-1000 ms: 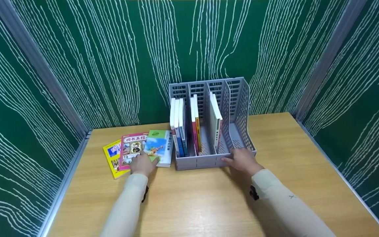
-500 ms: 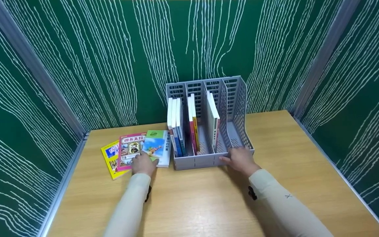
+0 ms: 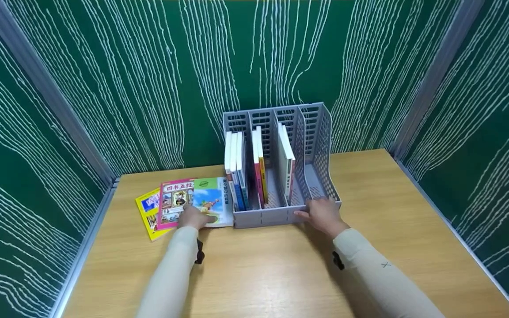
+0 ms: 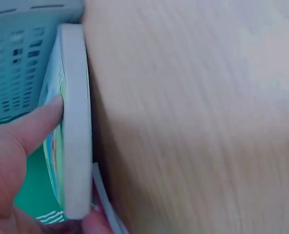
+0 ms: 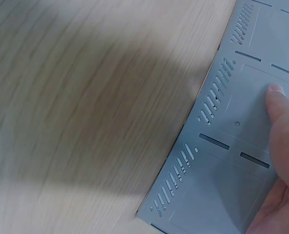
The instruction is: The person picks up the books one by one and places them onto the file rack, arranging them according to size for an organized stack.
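In the head view my left hand (image 3: 192, 217) holds a book with a green and blue cover (image 3: 212, 198). Its thumb presses the cover and a fingertip shows at the underside in the left wrist view, where the white page edge (image 4: 77, 122) faces the camera. Partly under that book lies a pink comic-style book (image 3: 172, 207), over a yellow one (image 3: 146, 221). To the right stands a grey desktop file rack (image 3: 276, 216) with slotted walls. My right hand (image 3: 325, 216) grips its front rim; the thumb (image 5: 277, 100) lies on the outer front wall.
Several books (image 3: 236, 172) stand in the rack's leftmost compartment. Two thin ones (image 3: 260, 168) are in the second, and white-edged books (image 3: 286, 163) lean in the third. A wooden table (image 3: 254, 269) bears everything. Green walls (image 3: 210, 88) with white lines close off the back and sides.
The green and blue book has shifted slightly right and toward me, up against the rack, with the left hand's thumb now on its near part. My right hand keeps its place on the rim.
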`<control>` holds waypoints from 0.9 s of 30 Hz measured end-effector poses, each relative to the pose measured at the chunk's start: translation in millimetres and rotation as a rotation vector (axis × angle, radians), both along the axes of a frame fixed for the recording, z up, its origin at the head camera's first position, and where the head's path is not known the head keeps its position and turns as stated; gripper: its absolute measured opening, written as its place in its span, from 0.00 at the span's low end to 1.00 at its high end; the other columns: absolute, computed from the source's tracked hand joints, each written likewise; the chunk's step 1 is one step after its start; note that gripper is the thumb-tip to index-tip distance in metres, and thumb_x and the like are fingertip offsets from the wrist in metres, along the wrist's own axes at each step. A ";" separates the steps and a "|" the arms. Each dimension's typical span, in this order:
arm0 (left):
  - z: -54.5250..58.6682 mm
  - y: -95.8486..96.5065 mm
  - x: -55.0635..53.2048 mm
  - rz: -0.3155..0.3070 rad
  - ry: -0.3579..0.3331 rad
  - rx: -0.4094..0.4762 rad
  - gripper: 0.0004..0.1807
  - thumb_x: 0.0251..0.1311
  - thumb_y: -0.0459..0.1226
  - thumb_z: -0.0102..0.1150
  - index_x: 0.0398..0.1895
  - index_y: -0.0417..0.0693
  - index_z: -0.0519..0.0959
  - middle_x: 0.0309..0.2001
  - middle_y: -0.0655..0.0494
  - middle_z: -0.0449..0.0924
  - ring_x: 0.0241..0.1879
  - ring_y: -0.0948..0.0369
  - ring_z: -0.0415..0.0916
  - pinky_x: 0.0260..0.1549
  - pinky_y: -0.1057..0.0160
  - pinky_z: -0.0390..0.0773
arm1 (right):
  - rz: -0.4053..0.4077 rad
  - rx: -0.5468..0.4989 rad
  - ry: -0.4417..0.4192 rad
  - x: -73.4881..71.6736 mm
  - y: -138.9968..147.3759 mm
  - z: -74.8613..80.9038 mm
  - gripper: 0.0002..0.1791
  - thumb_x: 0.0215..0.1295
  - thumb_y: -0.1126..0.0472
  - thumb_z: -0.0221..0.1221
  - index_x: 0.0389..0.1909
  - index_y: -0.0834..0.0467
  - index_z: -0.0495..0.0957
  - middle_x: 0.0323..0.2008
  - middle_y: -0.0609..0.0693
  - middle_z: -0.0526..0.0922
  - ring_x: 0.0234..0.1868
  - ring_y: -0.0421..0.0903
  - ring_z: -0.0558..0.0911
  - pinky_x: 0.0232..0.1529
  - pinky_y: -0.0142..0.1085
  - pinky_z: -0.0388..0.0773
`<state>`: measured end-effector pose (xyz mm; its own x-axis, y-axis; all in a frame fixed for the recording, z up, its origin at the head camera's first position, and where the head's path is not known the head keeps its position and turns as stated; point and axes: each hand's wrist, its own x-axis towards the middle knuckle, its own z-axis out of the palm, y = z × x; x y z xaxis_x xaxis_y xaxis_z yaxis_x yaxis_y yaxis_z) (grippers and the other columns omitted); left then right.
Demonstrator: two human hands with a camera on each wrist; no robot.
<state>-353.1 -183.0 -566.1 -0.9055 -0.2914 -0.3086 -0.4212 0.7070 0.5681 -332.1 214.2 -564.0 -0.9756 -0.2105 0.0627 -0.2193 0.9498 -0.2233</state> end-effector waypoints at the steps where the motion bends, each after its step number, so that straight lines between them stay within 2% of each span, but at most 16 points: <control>1: 2.6 -1.0 0.0 0.004 -0.013 0.030 0.61 0.58 0.50 0.81 0.81 0.25 0.54 0.74 0.25 0.70 0.74 0.34 0.70 0.76 0.39 0.71 | -0.003 -0.005 -0.007 -0.1 -0.1 0.1 0.29 0.75 0.37 0.65 0.41 0.63 0.86 0.34 0.59 0.88 0.36 0.56 0.79 0.54 0.61 0.77; 5: 11.3 -5.3 -2.7 -0.007 -0.038 0.125 0.60 0.60 0.49 0.79 0.83 0.27 0.53 0.77 0.28 0.67 0.77 0.37 0.68 0.78 0.41 0.69 | -0.005 -0.021 -0.013 -0.3 -0.3 0.8 0.28 0.75 0.38 0.65 0.40 0.62 0.85 0.32 0.56 0.86 0.34 0.54 0.76 0.53 0.59 0.77; 6: 6.9 -10.6 -7.2 -0.031 -0.023 0.144 0.60 0.59 0.50 0.79 0.82 0.27 0.55 0.76 0.28 0.68 0.75 0.37 0.70 0.77 0.42 0.71 | -0.006 -0.026 -0.014 -0.6 -0.3 0.6 0.27 0.74 0.38 0.66 0.39 0.62 0.85 0.31 0.56 0.86 0.34 0.54 0.76 0.52 0.59 0.77; 7: 7.8 -11.3 -7.8 -0.042 -0.024 0.166 0.59 0.60 0.50 0.78 0.82 0.27 0.55 0.77 0.28 0.68 0.74 0.38 0.71 0.77 0.43 0.72 | -0.004 -0.029 -0.013 -0.8 0.0 0.4 0.27 0.74 0.39 0.66 0.38 0.62 0.85 0.30 0.55 0.85 0.33 0.54 0.75 0.51 0.58 0.77; 9: 8.1 -12.0 -9.5 -0.050 -0.026 0.246 0.53 0.62 0.47 0.75 0.82 0.28 0.59 0.70 0.32 0.76 0.56 0.46 0.82 0.63 0.50 0.83 | -0.003 -0.034 -0.014 -1.0 0.2 -0.2 0.27 0.74 0.39 0.66 0.37 0.62 0.85 0.29 0.54 0.84 0.33 0.53 0.75 0.51 0.58 0.77; 10: 7.8 -11.9 -9.7 -0.052 -0.030 0.291 0.52 0.64 0.46 0.74 0.82 0.29 0.59 0.67 0.34 0.78 0.46 0.51 0.83 0.53 0.54 0.85 | -0.002 -0.034 -0.014 -1.2 0.4 -0.9 0.27 0.74 0.39 0.66 0.37 0.61 0.85 0.29 0.54 0.84 0.32 0.53 0.75 0.50 0.58 0.76; 12: 9.3 -9.7 -7.0 -0.046 -0.028 0.382 0.45 0.67 0.41 0.69 0.81 0.30 0.61 0.61 0.39 0.78 0.28 0.59 0.73 0.34 0.63 0.81 | -0.003 -0.035 -0.017 -1.6 0.5 -1.7 0.27 0.74 0.38 0.66 0.36 0.61 0.85 0.29 0.54 0.84 0.32 0.53 0.75 0.51 0.58 0.76; 13: 15.7 -4.2 -2.2 -0.020 -0.038 0.418 0.40 0.69 0.37 0.65 0.80 0.32 0.62 0.58 0.41 0.78 0.24 0.62 0.68 0.29 0.65 0.77 | -0.003 -0.035 -0.018 -1.7 0.5 -1.6 0.27 0.74 0.38 0.66 0.36 0.61 0.85 0.29 0.54 0.84 0.32 0.53 0.75 0.51 0.58 0.76; 14: 15.9 -2.9 -1.6 -0.007 -0.029 0.452 0.36 0.70 0.36 0.63 0.77 0.32 0.66 0.55 0.44 0.78 0.21 0.64 0.63 0.24 0.66 0.73 | -0.004 -0.037 -0.021 -1.8 0.5 -1.6 0.27 0.74 0.38 0.66 0.37 0.61 0.85 0.29 0.54 0.84 0.33 0.53 0.75 0.51 0.59 0.76; 16: 17.5 0.1 1.1 0.006 -0.007 0.498 0.30 0.72 0.34 0.57 0.74 0.32 0.69 0.57 0.42 0.80 0.24 0.64 0.71 0.24 0.67 0.79 | -0.007 -0.039 -0.023 -2.1 0.7 -1.7 0.27 0.74 0.38 0.66 0.37 0.61 0.85 0.30 0.54 0.84 0.33 0.53 0.75 0.53 0.59 0.76; 18: 19.3 3.7 3.8 0.011 0.028 0.536 0.26 0.73 0.33 0.53 0.72 0.32 0.70 0.58 0.38 0.82 0.33 0.60 0.82 0.29 0.64 0.87 | -0.009 -0.036 -0.020 -1.9 1.0 -1.5 0.27 0.74 0.38 0.65 0.36 0.61 0.84 0.29 0.54 0.83 0.32 0.53 0.75 0.52 0.59 0.76; 20: 20.8 7.2 6.3 0.013 0.055 0.584 0.29 0.75 0.31 0.49 0.77 0.30 0.65 0.63 0.33 0.81 0.42 0.55 0.87 0.35 0.60 0.91 | -0.007 -0.025 -0.005 -1.4 1.3 -2.4 0.28 0.74 0.38 0.65 0.33 0.61 0.83 0.26 0.54 0.82 0.31 0.53 0.75 0.51 0.60 0.77; 22: 22.0 10.6 8.6 0.016 0.082 0.620 0.30 0.76 0.30 0.47 0.79 0.28 0.61 0.65 0.29 0.79 0.47 0.49 0.89 0.37 0.57 0.92 | -0.004 -0.009 0.014 -0.9 1.4 -3.4 0.28 0.74 0.37 0.65 0.30 0.61 0.81 0.24 0.54 0.81 0.29 0.53 0.74 0.49 0.60 0.78; 24: 21.9 13.6 9.9 0.013 0.112 0.625 0.29 0.77 0.30 0.46 0.77 0.26 0.61 0.64 0.27 0.79 0.48 0.46 0.90 0.37 0.57 0.93 | -0.003 0.004 0.029 -0.6 1.3 -4.0 0.29 0.74 0.37 0.65 0.29 0.61 0.81 0.23 0.54 0.80 0.28 0.53 0.74 0.47 0.60 0.78; 27: 21.2 16.2 11.3 0.020 0.143 0.607 0.23 0.78 0.31 0.46 0.71 0.26 0.70 0.59 0.28 0.84 0.45 0.49 0.91 0.38 0.56 0.93 | -0.008 0.002 0.029 -0.5 0.7 -4.6 0.29 0.73 0.37 0.66 0.31 0.61 0.82 0.24 0.54 0.81 0.29 0.54 0.75 0.49 0.60 0.78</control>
